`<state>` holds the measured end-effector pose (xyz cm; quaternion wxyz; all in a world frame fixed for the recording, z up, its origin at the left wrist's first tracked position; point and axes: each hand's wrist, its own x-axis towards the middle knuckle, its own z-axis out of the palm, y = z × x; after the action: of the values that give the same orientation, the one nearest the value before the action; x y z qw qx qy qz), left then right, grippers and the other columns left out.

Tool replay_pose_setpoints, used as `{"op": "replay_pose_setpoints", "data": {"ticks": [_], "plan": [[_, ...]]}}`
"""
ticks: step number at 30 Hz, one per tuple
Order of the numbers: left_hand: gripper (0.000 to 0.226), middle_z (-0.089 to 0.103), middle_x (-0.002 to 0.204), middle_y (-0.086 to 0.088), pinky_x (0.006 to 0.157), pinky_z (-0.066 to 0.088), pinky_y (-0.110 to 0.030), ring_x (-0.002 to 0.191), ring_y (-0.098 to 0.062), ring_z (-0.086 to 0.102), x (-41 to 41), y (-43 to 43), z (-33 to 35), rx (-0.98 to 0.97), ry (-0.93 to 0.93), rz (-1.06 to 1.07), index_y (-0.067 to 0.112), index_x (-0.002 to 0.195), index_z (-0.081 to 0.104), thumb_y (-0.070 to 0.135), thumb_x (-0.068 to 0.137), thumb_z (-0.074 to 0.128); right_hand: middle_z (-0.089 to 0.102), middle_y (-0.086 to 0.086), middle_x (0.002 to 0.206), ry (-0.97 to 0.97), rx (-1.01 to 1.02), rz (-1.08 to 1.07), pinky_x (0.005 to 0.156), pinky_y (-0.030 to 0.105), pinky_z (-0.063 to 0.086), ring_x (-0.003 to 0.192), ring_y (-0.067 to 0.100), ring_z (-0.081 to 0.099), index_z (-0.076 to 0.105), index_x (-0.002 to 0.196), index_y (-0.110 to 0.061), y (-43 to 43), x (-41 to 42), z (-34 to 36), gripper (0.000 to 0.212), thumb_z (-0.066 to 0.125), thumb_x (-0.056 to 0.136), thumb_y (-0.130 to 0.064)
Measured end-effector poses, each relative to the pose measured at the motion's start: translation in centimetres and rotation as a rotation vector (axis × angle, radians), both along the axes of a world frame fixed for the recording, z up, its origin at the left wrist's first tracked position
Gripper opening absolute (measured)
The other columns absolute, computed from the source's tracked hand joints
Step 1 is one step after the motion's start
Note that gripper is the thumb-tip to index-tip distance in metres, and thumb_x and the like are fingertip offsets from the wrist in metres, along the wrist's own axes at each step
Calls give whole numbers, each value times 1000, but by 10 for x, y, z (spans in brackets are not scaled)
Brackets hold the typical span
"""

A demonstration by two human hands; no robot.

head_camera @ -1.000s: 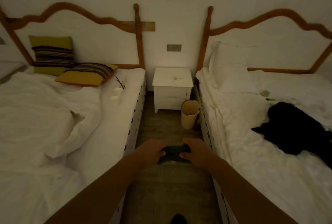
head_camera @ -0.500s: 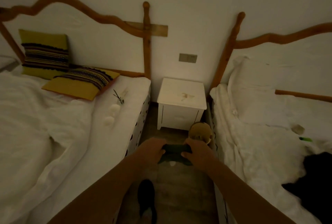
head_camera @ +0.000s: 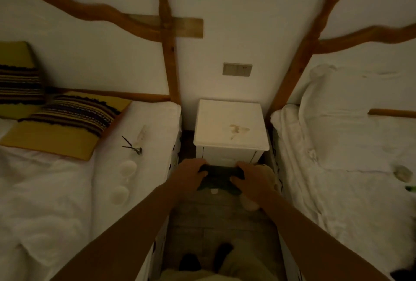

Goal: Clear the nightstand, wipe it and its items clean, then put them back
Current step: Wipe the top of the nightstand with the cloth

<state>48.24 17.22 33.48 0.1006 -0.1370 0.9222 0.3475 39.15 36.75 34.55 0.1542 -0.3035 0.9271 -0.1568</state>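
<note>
The white nightstand (head_camera: pixel 229 118) stands between two beds against the wall; its top carries only a brownish stain (head_camera: pixel 237 130). Just in front of its drawer, my left hand (head_camera: pixel 191 173) and my right hand (head_camera: pixel 252 179) both grip a dark cloth (head_camera: pixel 219 178) stretched between them. On the left bed lie two small white round items (head_camera: pixel 127 167) (head_camera: pixel 118 194), a clear vase-like piece (head_camera: pixel 141 133) and a dark twig (head_camera: pixel 132 146).
A beige bin (head_camera: pixel 267 171) stands on the wooden floor by the right bed, partly behind my right arm. Striped yellow cushions (head_camera: pixel 67 121) lie on the left bed, a white pillow (head_camera: pixel 337 109) on the right. The aisle is narrow; my feet (head_camera: pixel 202 260) are below.
I have walked forward down the aisle; the nightstand is now close in front of my hands, which keep holding the dark cloth. The bin has come alongside my right arm.
</note>
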Motion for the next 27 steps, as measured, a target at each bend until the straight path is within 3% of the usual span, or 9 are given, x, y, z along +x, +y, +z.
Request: {"op": "replay_pose_setpoints", "data": {"ticks": [4,7,12,18,22,27], "plan": [[22,65,109,-5,96,49,-33,101,-18,60,-60,-21,-20,35,-22,24,19,117,61,24,97,52,42,-16,77,-116,-36,-16,48,4,32,61,-9,33,50,93,-27,-18,-65,-21,12,59,93,-35],[26,65,115,-8,99,47,-33,105,-20,59,-109,-38,-40,46,-56,53,14,121,60,21,97,53,48,-14,84,-220,-68,-24,51,6,27,67,-8,39,57,100,-24,-35,-124,-47,13,61,92,-33],[28,64,119,-9,100,45,-33,109,-21,58,-194,-72,-78,93,-136,203,10,122,61,21,97,54,57,-3,88,-407,-143,-24,61,17,38,80,14,55,56,93,-21,-75,-232,-107,11,65,90,-27],[28,63,116,-9,89,41,-23,107,-19,58,-275,-102,-145,213,-299,312,11,119,62,25,96,56,55,-13,83,-517,-158,-128,58,9,34,74,2,52,58,92,-24,-114,-320,-185,13,69,86,-22],[22,60,109,-1,84,39,-23,97,-11,53,-303,-126,-194,240,-298,376,15,114,63,23,96,56,57,-12,87,-567,-181,-179,56,9,39,75,-3,53,59,100,-21,-138,-340,-228,15,68,88,-24],[16,62,108,-4,72,46,-20,93,-15,59,-333,-156,-299,278,-359,402,17,110,61,20,95,56,57,-9,89,-589,-111,-263,57,7,37,76,7,56,58,102,-21,-163,-356,-331,19,69,87,-28]]}}
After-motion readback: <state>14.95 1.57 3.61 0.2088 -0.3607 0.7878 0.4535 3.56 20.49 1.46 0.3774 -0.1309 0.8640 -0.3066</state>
